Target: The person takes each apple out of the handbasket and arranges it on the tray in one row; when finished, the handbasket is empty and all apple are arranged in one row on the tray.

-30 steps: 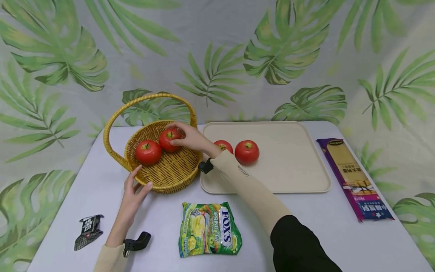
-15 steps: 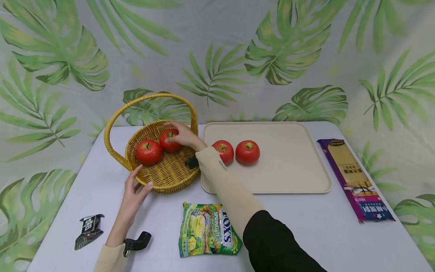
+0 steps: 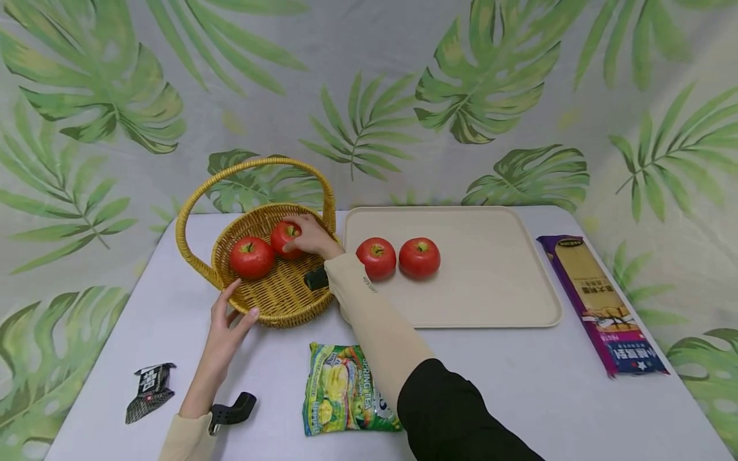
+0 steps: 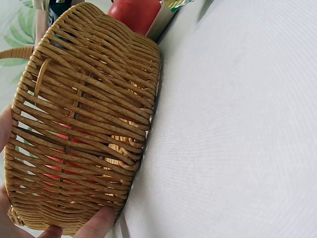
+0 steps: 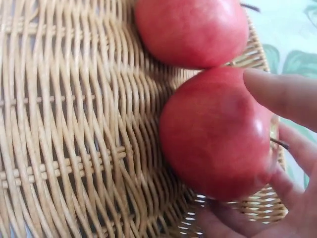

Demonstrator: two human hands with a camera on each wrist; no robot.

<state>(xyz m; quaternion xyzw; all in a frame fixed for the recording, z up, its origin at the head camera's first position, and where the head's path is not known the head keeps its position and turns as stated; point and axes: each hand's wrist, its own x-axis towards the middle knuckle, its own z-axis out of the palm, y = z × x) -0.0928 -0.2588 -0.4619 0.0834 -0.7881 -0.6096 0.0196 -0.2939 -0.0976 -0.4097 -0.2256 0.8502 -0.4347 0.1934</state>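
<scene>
A yellow-brown wicker basket (image 3: 282, 296) with a tall handle stands at the left rear of the table. Two red apples lie inside, one (image 3: 252, 258) to the left and another (image 3: 280, 241) beside it, touching in the right wrist view. My right hand (image 3: 313, 238) grips the right-hand apple (image 5: 215, 134), thumb on one side and fingers around the other. At the basket's front left rim, my left hand (image 3: 223, 336) holds the edge; its fingertips (image 4: 99, 223) press the woven wall in the left wrist view. The left palm is out of sight there.
Right of the basket lies a beige tray (image 3: 484, 282) with two more apples (image 3: 376, 258) (image 3: 419, 258). A green candy bag (image 3: 337, 390) sits in front, partly under the right sleeve. A black packet (image 3: 151, 392) lies left; a purple pasta packet (image 3: 602, 304) lies right.
My right wrist and forearm have swung left, uncovering the left apple on the tray and covering more of the candy bag. The gripped apple stays about where it was. The left hand is still.
</scene>
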